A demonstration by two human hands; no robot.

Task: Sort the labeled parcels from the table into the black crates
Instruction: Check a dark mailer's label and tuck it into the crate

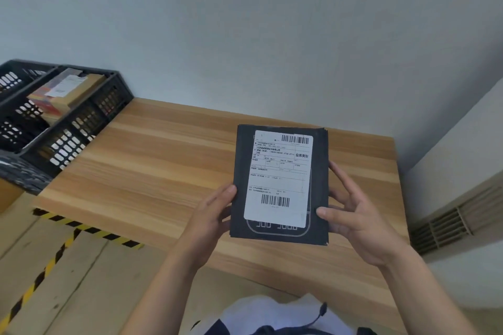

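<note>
A flat black parcel (319, 179) with a white shipping label (279, 179) facing me is held up above the wooden table (152, 160). My left hand (211, 215) grips its lower left edge, fingers behind and thumb on the front. My right hand (353, 215) holds the lower right edge, thumb pressed on the front near the label's corner. Black crates (81, 117) stand at the far left beside the table; one holds tan boxes with a white label (65, 87).
The table's left front edge meets a floor marked with yellow-and-black hazard tape (89, 230). A plain wall runs behind the table. A vent grille (449, 223) sits low on the right wall.
</note>
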